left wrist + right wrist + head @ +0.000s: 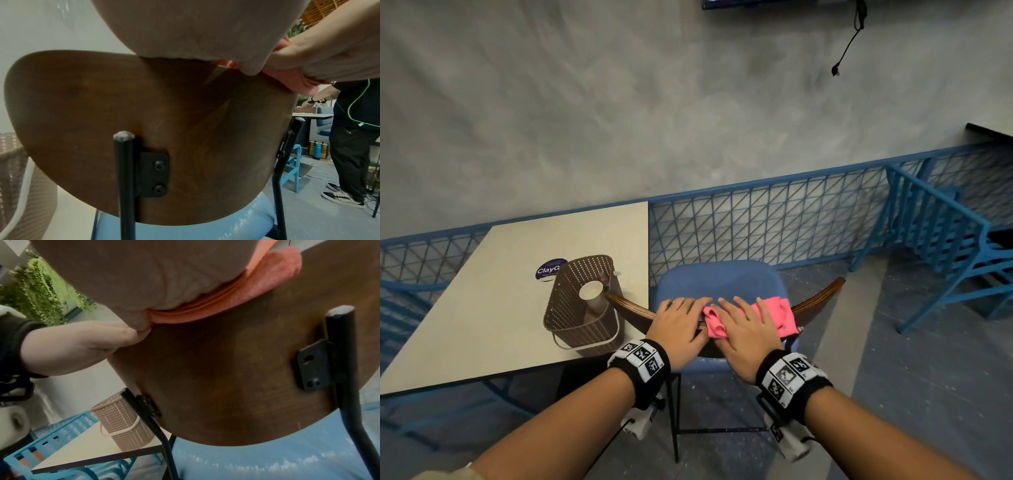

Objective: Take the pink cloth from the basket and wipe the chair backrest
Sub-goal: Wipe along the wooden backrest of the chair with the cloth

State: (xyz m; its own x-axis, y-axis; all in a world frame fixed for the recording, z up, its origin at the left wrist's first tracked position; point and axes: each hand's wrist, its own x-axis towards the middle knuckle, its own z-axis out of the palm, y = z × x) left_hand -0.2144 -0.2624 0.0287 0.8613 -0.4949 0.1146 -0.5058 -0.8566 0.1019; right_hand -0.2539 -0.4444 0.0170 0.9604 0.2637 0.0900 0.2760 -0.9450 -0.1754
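The chair's brown wooden backrest [815, 301] curves across the blue seat [719, 277]. A pink cloth [777, 315] lies folded over its top edge. My right hand [744, 325] lies on the cloth with fingers over the front and thumb behind, pressing it onto the wood. Just to its left, my left hand [681, 318] holds the bare top edge. From the right wrist, the cloth [257, 285] hangs down the back face of the backrest [226, 369] under my palm. From the left wrist, the cloth [287, 79] is seen under my right hand [318, 53]. The brown basket [582, 308] stands on the table [482, 308].
The basket sits at the table's near right corner, almost touching the backrest's left end, with a white cylinder [590, 291] inside. Blue mesh railing [774, 219] runs behind, and a blue frame [941, 240] stands at right. Another person [353, 146] stands to the right.
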